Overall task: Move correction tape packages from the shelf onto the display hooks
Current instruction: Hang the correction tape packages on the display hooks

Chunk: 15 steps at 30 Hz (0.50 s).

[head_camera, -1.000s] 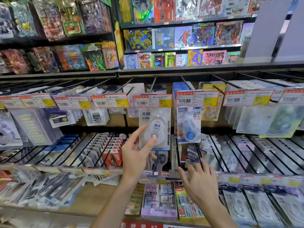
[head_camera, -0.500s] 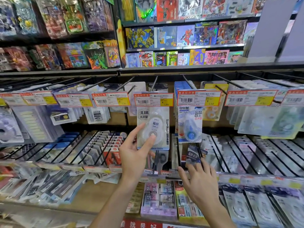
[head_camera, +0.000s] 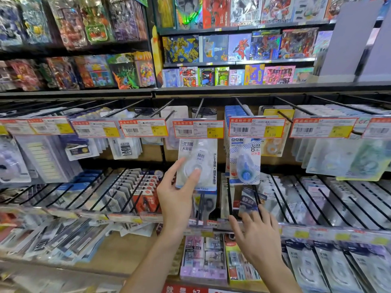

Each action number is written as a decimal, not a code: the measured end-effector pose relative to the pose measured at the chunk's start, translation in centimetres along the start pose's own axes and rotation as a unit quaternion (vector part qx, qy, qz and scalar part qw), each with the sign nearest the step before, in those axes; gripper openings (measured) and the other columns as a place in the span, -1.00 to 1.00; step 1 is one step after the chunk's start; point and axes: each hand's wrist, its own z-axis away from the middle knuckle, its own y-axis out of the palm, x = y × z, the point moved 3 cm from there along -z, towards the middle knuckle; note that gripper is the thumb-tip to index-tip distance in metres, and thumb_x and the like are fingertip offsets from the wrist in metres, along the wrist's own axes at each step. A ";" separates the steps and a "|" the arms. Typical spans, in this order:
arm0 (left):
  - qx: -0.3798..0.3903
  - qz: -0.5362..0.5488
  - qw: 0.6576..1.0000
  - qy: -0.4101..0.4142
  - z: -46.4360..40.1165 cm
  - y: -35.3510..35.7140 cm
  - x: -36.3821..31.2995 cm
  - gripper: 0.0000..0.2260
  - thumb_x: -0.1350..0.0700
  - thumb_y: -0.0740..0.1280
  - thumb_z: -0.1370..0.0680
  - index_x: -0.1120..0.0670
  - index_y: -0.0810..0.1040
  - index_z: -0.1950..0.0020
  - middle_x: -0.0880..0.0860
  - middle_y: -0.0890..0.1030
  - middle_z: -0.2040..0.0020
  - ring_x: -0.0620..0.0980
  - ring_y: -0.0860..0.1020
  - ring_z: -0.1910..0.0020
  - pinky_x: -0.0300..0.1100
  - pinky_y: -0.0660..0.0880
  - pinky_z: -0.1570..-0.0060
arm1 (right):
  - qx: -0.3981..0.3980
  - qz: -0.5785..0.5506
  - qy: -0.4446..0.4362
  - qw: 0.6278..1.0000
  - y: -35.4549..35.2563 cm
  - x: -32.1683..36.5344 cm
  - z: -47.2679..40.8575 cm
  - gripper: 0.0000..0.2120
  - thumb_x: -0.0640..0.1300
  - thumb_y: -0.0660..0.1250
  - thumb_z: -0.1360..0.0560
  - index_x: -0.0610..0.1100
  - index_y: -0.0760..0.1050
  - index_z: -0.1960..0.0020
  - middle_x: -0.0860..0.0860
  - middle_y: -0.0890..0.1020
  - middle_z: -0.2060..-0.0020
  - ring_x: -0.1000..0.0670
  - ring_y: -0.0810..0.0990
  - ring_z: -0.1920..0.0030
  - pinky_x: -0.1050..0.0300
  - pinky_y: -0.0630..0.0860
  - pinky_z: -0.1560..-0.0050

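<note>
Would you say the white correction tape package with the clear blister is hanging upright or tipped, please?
Upright. The white correction tape package hangs straight below its red-and-yellow price tag, print reading level, while the left hand holds its lower edge.

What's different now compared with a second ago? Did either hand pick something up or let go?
Very little. The left hand keeps its hold on the white correction tape package under the price tags and has nudged it slightly higher. The right hand stays spread at the lower rack, fingers by a dark blue package, gripping nothing. Nothing was released.

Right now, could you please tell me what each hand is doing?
Left hand: pinching the white correction tape package.
Right hand: open, fingers on the dark package.
</note>
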 end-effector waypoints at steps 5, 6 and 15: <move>-0.052 0.034 0.998 -0.018 -0.2 -0.1 2.0 -0.69 0.19 0.52 -0.47 0.08 0.61 -0.19 -0.03 0.71 0.02 -0.24 0.66 0.20 -0.37 0.57 0.20 | -0.017 0.001 -0.005 1.000 -0.1 0.0 0.0 -0.31 0.34 -0.07 -0.57 -0.06 0.72 0.04 -0.07 0.73 0.08 -0.20 0.58 -0.26 -0.08 0.29 -0.23; -0.052 0.042 0.997 -0.023 -0.3 0.0 2.4 -0.68 0.21 0.51 -0.47 0.10 0.61 -0.21 -0.05 0.72 0.05 -0.25 0.66 0.18 -0.39 0.56 0.18 | -0.021 0.001 -0.006 1.000 0.0 -0.1 0.0 -0.31 0.34 -0.06 -0.57 -0.07 0.72 0.05 -0.08 0.73 0.09 -0.21 0.59 -0.25 -0.10 0.31 -0.22; -0.057 0.097 0.990 -0.080 -2.4 1.4 6.6 -0.57 0.31 0.49 -0.47 0.11 0.57 -0.31 -0.15 0.73 0.15 -0.21 0.68 0.10 -0.34 0.57 0.08 | -0.036 -0.012 -0.016 0.999 0.2 0.0 -0.2 -0.18 0.36 -0.20 -0.60 -0.09 0.73 0.10 -0.09 0.73 0.12 -0.23 0.60 -0.23 -0.11 0.36 -0.21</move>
